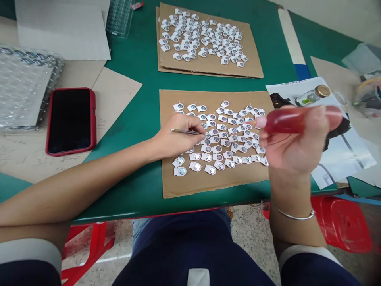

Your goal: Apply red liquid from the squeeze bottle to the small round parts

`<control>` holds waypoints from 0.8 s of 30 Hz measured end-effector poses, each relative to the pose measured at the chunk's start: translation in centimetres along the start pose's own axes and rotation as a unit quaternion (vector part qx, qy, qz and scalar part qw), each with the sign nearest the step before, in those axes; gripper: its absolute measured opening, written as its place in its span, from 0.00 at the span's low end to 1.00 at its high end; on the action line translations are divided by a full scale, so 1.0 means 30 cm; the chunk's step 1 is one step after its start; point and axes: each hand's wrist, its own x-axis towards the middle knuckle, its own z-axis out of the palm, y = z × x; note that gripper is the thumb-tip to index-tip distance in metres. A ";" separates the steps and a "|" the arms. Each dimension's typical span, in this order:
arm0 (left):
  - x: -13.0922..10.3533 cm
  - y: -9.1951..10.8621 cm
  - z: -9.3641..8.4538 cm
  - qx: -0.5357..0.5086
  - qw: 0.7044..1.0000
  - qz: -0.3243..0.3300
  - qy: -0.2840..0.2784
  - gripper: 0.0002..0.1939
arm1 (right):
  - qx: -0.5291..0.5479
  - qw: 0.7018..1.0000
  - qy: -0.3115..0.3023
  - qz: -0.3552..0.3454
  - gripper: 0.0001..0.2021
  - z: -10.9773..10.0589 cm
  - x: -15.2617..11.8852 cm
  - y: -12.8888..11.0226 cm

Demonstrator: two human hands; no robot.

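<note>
My left hand (180, 135) is closed on slim metal tweezers (185, 131), their tips pointing down at small white pieces with round silver emblems (210, 169). These pieces lie in loose rows on a brown cardboard sheet (190, 190) in front of me. Fingers hide some of them on the left side of the sheet. Raised over the sheet's right edge, my right hand (287, 155) grips a red squeeze bottle (288, 120). The bottle lies nearly level, its pale pink nozzle pointing left above the pieces. Whether anything comes from the nozzle I cannot tell.
Farther back, stacked cardboard sheets (208, 70) carry more such pieces. A red-cased phone (70, 121) and bubble wrap (24, 91) lie left. A printed sheet (339, 159) shows a jar picture at right, near a clear container (369, 97). A red stool (342, 226) stands below.
</note>
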 end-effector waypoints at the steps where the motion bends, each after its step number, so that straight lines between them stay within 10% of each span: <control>1: 0.008 0.008 -0.006 -0.001 1.000 0.000 0.023 0.03 | -0.002 1.000 -0.013 -0.003 0.19 -0.010 0.031 -0.029; 7: 0.048 0.051 -0.037 0.100 0.993 0.027 0.064 0.04 | 0.048 0.997 -0.053 -0.026 0.14 -0.012 0.194 -0.114; 16: 0.051 0.001 -0.007 0.123 0.987 0.048 0.096 0.03 | -0.082 0.994 -0.039 -0.054 0.28 -0.089 0.281 0.036; 24: 0.010 -0.042 0.007 0.130 0.986 0.040 0.098 0.03 | -0.026 1.000 0.000 0.003 0.18 -0.038 0.267 0.065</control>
